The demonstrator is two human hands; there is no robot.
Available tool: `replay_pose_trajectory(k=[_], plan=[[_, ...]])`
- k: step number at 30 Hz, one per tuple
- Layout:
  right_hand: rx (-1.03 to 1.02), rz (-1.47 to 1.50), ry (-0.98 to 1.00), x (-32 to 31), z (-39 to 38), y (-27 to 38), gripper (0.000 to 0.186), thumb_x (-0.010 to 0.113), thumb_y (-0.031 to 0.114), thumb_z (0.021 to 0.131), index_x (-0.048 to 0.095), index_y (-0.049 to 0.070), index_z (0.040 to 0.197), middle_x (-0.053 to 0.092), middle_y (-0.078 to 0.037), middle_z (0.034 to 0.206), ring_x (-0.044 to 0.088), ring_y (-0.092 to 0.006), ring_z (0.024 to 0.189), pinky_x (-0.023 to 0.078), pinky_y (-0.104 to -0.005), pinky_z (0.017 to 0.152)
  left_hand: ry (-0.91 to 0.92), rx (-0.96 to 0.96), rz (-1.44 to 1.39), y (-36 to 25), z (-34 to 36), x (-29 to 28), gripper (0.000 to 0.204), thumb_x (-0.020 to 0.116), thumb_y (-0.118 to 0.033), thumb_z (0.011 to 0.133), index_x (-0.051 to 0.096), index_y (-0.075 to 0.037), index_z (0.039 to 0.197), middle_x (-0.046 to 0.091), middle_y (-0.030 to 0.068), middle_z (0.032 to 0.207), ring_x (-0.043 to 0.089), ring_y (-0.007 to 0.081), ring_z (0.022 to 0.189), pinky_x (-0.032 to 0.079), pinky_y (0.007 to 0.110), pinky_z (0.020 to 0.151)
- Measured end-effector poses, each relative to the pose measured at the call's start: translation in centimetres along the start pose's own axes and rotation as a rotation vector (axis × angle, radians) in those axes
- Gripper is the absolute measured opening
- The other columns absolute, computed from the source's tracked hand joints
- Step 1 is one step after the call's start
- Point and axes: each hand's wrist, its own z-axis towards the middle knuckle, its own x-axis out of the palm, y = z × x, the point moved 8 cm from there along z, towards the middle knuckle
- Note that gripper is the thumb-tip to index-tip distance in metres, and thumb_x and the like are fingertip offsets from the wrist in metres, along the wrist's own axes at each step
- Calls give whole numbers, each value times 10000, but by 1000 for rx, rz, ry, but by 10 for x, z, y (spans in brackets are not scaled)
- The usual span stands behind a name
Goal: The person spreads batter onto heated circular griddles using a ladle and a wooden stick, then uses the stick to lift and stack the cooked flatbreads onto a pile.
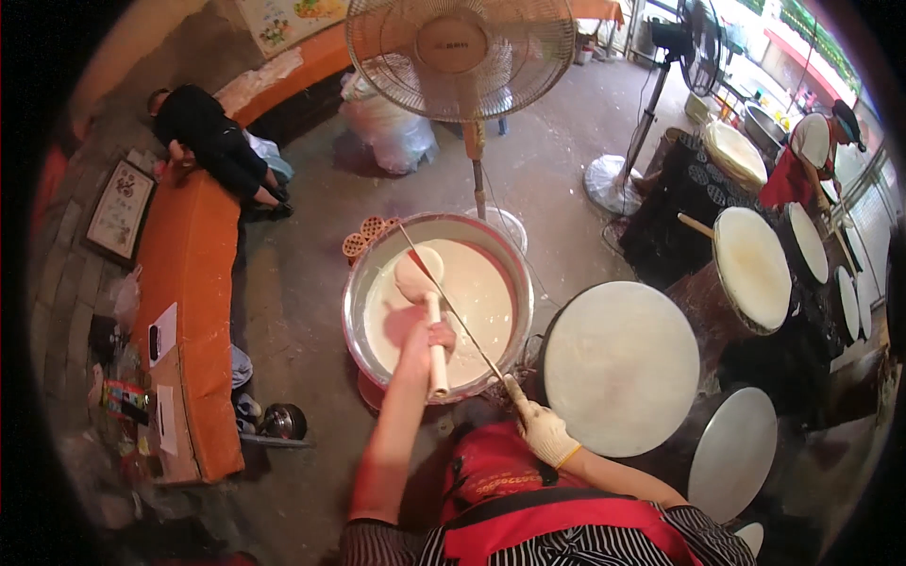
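My bare left hand (427,340) grips the pale handle of a ladle (415,275), whose round head is over the cream batter (481,311) in a large metal pot (514,264). My right hand (545,429), in a white knitted glove, grips the handle of a long thin blade (461,325) that slants up across the pot, over the ladle head. Just right of the pot lies a round, pale-coated griddle (620,368).
More round griddles (752,269) stand to the right, with a co-worker (813,151) behind them. Two fans (451,47) stand ahead. A person (198,132) lies on an orange bench (189,311) at left. Wrapped bundles (387,132) sit on the floor.
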Motion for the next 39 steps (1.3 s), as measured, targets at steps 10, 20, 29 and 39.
replay_pose_trajectory(k=[10,20,29,39], plan=[[-281,-39,-262,-114,-63,45,787,507,57,871,166,196,1567,634,-196,1032,638,-400,869,514,-478,747,249,213,349,-3,-210,160,272,430,-306,1049,455,-45,1121,374,-19,671,353,35,501,285,174,377],[-339,-241,-848,-138,-45,101,723,522,124,894,240,229,1551,628,-121,876,643,-285,663,532,-401,562,-81,175,1061,-152,-203,158,323,458,-304,1042,479,17,1015,419,-19,638,384,42,472,334,191,377],[180,132,-744,-44,-235,-11,666,548,75,884,326,151,1507,631,-229,1161,641,-394,997,529,-447,834,-178,-452,910,-33,-167,77,292,414,-228,1047,435,59,1098,455,20,723,402,42,477,383,177,391],[651,594,-1009,7,-530,-83,414,542,134,971,489,37,1370,664,-223,1076,678,-339,934,525,-390,793,56,-1048,1348,366,-203,97,198,460,-82,974,464,62,1110,394,-14,697,346,25,488,295,154,368]])
